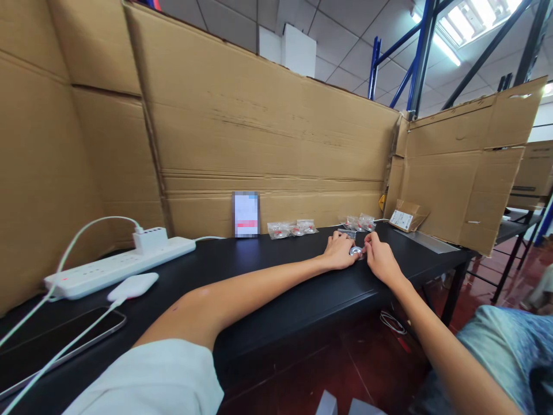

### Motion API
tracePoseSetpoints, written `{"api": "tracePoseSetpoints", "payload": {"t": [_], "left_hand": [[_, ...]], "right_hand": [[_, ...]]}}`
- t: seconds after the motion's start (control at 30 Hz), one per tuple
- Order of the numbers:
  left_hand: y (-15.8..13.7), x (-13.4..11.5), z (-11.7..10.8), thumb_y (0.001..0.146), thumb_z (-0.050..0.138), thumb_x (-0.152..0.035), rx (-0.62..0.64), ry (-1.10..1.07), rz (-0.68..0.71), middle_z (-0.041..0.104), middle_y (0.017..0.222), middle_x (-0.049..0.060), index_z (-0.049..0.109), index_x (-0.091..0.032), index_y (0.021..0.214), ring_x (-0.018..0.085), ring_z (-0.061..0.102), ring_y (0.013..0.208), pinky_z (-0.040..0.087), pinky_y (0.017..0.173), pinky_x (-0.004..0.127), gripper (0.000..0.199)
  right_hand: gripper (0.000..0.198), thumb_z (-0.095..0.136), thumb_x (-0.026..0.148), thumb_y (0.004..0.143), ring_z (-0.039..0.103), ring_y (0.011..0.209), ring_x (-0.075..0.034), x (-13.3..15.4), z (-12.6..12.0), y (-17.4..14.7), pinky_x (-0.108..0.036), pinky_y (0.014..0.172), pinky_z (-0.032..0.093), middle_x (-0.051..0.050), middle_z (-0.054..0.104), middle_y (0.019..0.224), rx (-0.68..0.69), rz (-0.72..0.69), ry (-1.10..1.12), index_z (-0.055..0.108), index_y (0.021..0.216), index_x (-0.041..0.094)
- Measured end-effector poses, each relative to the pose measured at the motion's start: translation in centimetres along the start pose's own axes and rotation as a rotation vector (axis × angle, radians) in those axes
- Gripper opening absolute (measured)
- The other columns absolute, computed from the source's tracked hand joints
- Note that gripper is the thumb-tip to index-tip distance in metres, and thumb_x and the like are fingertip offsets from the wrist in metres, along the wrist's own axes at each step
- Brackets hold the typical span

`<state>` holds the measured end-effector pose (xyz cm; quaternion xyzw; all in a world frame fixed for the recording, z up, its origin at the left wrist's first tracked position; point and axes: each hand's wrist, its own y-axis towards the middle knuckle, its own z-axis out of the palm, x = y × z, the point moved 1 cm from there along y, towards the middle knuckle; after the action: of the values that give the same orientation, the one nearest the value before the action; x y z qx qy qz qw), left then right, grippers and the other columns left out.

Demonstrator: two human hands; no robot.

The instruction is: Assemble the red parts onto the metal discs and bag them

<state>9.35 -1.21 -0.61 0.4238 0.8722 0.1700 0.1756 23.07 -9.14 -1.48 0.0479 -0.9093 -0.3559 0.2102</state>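
Note:
A small round silvery piece (356,251) lies low over the black table, between my two hands. My left hand (339,252) has its fingers curled against the piece's left side, steadying it. From the right, my right hand (381,257) comes in with thumb and fingers pinched together at the piece's edge; what is in the pinch is too small to tell. Just beyond my left fingers is a clear plastic packet (347,233), partly hidden by them.
Several clear bags with small red-and-silver items (298,228) lie along the cardboard wall (268,132), with more bags (360,222) farther right. An upright screen (246,215), a power strip (125,262), a phone (56,346) and a small brown carton (408,216) share the table (268,305).

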Motion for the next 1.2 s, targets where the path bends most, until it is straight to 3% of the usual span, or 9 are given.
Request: {"api": "tracePoseSetpoints", "payload": {"t": [0.1, 0.27, 0.37, 0.5, 0.63, 0.73, 0.93, 1.2], "left_hand": [[0.1, 0.1, -0.1, 0.079, 0.060, -0.039, -0.063, -0.040, -0.014, 0.064, 0.104, 0.011, 0.065, -0.019, 0.094, 0.031, 0.048, 0.106, 0.041, 0.086, 0.041, 0.026], [0.1, 0.1, -0.6, 0.081, 0.057, -0.025, -0.248, -0.186, -0.056, 0.067, 0.083, 0.005, 0.064, -0.018, 0.087, 0.023, 0.058, 0.089, 0.043, 0.082, 0.034, 0.011], [0.1, 0.3, -0.7, 0.082, 0.056, -0.022, -0.268, -0.351, -0.085, 0.069, 0.078, 0.004, 0.066, -0.016, 0.086, 0.018, 0.062, 0.077, 0.046, 0.074, 0.028, 0.012], [0.2, 0.4, -0.8, 0.081, 0.055, -0.017, -0.263, -0.518, -0.069, 0.071, 0.078, 0.004, 0.069, -0.015, 0.080, 0.014, 0.065, 0.073, 0.048, 0.072, 0.024, 0.014], [0.0, 0.1, -0.8, 0.081, 0.053, -0.015, -0.190, -0.686, -0.111, 0.068, 0.067, 0.001, 0.070, -0.013, 0.086, 0.010, 0.060, 0.052, 0.048, 0.055, 0.021, 0.018], [0.0, -0.2, -0.8, 0.084, 0.054, -0.018, -0.093, -0.888, -0.108, 0.065, 0.062, 0.001, 0.069, -0.011, 0.089, 0.008, 0.056, 0.044, 0.046, 0.045, 0.019, 0.017], [0.1, -0.3, -0.6, 0.085, 0.062, -0.032, 0.051, -1.175, -0.105, 0.065, 0.061, 0.005, 0.067, -0.007, 0.087, 0.012, 0.061, 0.046, 0.052, 0.048, 0.024, 0.026], [0.3, -0.2, -0.6, 0.082, 0.065, -0.028, 0.094, -1.350, -0.200, 0.067, 0.066, 0.007, 0.068, -0.005, 0.083, 0.015, 0.067, 0.057, 0.057, 0.060, 0.028, 0.023]], "right_hand": [[0.018, 0.037, 0.018, 0.093, 0.065, 0.075, -0.020, 0.0, -0.2, 0.0, -0.027, 0.069, 0.041, -0.007, 0.068, 0.079, -0.072, -0.008, 0.034, 0.049, 0.107, 0.018], [0.011, 0.041, 0.024, 0.093, 0.061, 0.077, -0.020, 0.7, -0.8, -0.2, -0.028, 0.071, 0.041, -0.007, 0.064, 0.083, -0.186, -0.048, 0.007, 0.051, 0.091, 0.020], [0.012, 0.045, 0.029, 0.091, 0.057, 0.077, -0.020, 1.1, -1.2, -0.4, -0.028, 0.070, 0.040, -0.005, 0.060, 0.079, -0.266, -0.068, -0.047, 0.050, 0.084, 0.021], [0.003, 0.047, 0.020, 0.087, 0.052, 0.059, -0.014, 1.0, -1.0, -0.3, -0.024, 0.059, 0.038, 0.001, 0.055, 0.067, -0.210, -0.053, 0.072, 0.049, 0.084, 0.021], [0.008, 0.050, 0.013, 0.078, 0.051, 0.056, -0.012, 0.7, -0.8, -0.4, -0.022, 0.058, 0.037, 0.003, 0.053, 0.064, -0.167, -0.096, 0.107, 0.051, 0.080, 0.021], [0.003, 0.052, 0.017, 0.081, 0.053, 0.057, -0.012, 0.7, -0.7, -0.4, -0.022, 0.058, 0.038, 0.002, 0.056, 0.065, -0.148, -0.107, 0.123, 0.054, 0.081, 0.020], [0.020, 0.049, 0.017, 0.087, 0.060, 0.069, -0.016, 0.5, -0.6, -0.3, -0.025, 0.066, 0.043, -0.004, 0.068, 0.080, -0.095, -0.162, 0.110, 0.065, 0.100, 0.019], [0.022, 0.052, 0.022, 0.089, 0.062, 0.072, -0.018, 0.6, -0.8, -0.2, -0.028, 0.070, 0.045, -0.007, 0.069, 0.081, -0.056, -0.164, 0.068, 0.075, 0.092, 0.020]]}}
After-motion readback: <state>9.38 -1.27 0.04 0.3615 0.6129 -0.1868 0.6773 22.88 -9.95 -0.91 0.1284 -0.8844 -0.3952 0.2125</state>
